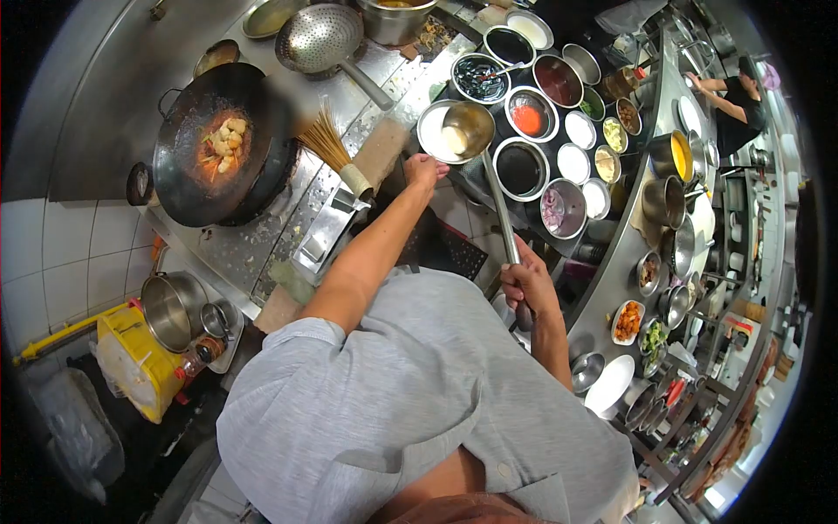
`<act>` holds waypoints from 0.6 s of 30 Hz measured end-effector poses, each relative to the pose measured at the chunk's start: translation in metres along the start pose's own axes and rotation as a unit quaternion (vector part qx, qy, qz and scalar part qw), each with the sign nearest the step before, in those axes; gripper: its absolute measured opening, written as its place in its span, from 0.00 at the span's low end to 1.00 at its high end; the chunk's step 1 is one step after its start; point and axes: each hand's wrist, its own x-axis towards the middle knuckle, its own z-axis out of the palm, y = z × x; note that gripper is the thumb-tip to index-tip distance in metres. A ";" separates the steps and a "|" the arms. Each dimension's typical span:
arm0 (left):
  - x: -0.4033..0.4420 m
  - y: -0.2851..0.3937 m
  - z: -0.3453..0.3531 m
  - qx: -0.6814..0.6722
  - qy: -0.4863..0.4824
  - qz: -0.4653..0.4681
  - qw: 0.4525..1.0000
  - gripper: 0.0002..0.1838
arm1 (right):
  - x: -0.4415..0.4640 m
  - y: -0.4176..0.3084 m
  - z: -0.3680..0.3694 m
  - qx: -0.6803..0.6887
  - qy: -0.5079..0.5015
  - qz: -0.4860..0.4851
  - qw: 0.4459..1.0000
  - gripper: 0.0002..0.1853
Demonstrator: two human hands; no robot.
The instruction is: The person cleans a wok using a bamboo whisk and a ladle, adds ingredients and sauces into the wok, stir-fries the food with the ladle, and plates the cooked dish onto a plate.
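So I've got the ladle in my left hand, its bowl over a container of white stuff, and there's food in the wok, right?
Not quite: the head view shows the ladle in your right hand. Its bowl is over the container and there's food in the wok.

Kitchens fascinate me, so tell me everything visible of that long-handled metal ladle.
The long-handled metal ladle has a round, brownish scoop with a pale patch inside, and a straight grey shaft ending in a darker grip. The right hand holds it near that end. The scoop overlaps a round, white-filled bowl; whether they touch is unclear.
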 end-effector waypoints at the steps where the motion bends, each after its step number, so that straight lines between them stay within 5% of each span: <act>1: 0.005 -0.002 -0.001 0.011 0.004 0.005 1.000 0.06 | -0.002 -0.002 0.002 -0.003 0.000 -0.001 1.000 0.42; 9: -0.012 0.010 -0.039 0.009 -0.080 -0.043 0.996 0.09 | -0.018 -0.003 0.012 0.063 0.027 -0.004 0.998 0.40; 11: -0.047 0.015 -0.076 0.085 -0.049 0.138 0.986 0.11 | -0.023 -0.004 0.012 0.079 0.016 -0.004 0.997 0.40; 15: -0.166 0.047 -0.172 0.298 0.182 0.345 0.871 0.19 | -0.040 -0.018 0.033 0.093 0.003 0.004 0.996 0.40; 16: -0.180 0.032 -0.210 0.393 0.270 0.381 0.792 0.27 | -0.045 -0.025 0.042 0.082 0.002 0.005 0.997 0.40; 17: -0.201 0.029 -0.235 0.466 0.365 0.378 0.712 0.35 | -0.048 -0.033 0.056 0.050 -0.002 0.005 0.999 0.40; 18: -0.220 0.024 -0.254 0.481 0.447 0.296 0.693 0.38 | -0.046 -0.035 0.062 0.069 -0.019 0.003 0.997 0.40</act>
